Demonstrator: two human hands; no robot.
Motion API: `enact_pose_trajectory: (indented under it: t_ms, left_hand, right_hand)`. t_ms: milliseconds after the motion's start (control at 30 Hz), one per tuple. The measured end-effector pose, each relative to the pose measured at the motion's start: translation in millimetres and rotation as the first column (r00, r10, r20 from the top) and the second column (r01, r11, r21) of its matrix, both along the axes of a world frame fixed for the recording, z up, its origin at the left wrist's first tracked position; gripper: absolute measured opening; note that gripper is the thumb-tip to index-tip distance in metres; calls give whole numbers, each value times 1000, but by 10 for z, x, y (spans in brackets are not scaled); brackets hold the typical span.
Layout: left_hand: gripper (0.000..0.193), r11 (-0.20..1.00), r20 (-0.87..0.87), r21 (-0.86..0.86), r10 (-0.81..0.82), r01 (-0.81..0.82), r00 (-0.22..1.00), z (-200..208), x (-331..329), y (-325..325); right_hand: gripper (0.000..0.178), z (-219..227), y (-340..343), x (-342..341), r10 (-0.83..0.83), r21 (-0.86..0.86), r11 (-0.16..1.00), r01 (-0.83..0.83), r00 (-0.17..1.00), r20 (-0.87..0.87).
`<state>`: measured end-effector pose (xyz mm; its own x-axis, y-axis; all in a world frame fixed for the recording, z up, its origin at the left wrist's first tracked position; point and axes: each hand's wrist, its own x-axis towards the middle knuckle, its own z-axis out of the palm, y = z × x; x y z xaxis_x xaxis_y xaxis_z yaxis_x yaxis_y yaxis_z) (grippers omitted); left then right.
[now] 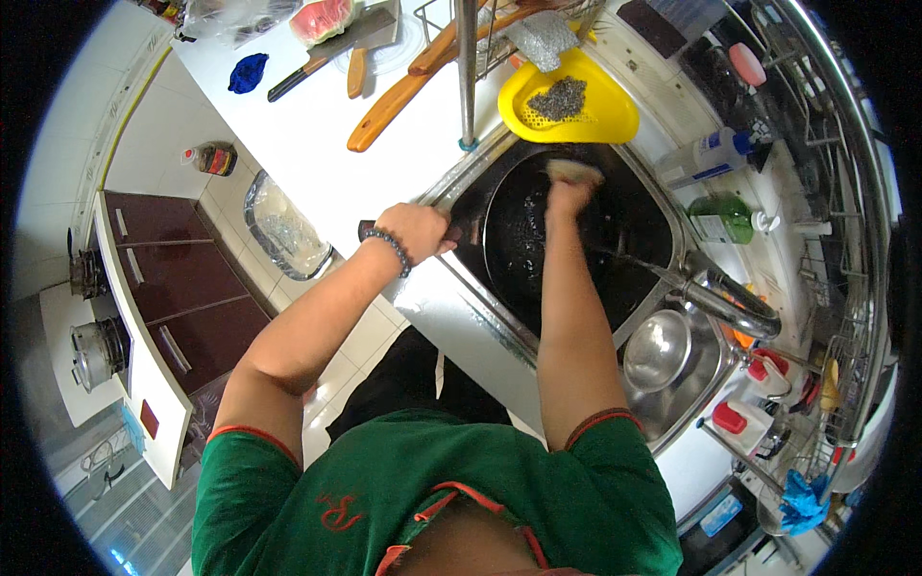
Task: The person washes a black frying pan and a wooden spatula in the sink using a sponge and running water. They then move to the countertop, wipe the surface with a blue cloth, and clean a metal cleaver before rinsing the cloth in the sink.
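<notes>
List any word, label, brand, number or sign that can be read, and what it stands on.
No text reads clearly enough to quote.
Green shirt: red stitched script on the chest, too stylised to make out.
Blue-capped bottle: printed label, too small to read.
Green bottle: pale label, too small to read.
Dark bottle: label too small to read.

Green short-sleeved polo shirt [432, 470], orange-red collar edging [477, 498] and sleeve trim [252, 434], red chest embroidery [340, 519]; black trousers [408, 379]; dark beaded bracelet [392, 248] on the left wrist [378, 259].
</notes>
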<state>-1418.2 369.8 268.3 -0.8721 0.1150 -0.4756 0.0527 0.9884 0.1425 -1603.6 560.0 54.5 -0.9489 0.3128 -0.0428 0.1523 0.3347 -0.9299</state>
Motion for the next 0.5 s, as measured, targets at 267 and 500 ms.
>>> enact_pose_trajectory:
  t_ms: [267,500]
  left_hand:
    - [44,999,-47,28,-15,16,999,54,-65,97]
    - [44,999,-40,34,-12,13,999,61,-41,64]
  right_hand:
    - [35,329,-61,299,332,-439,856,-272,941,65]
    - [22,557,843,1248,612,210,84,-974,217,760]
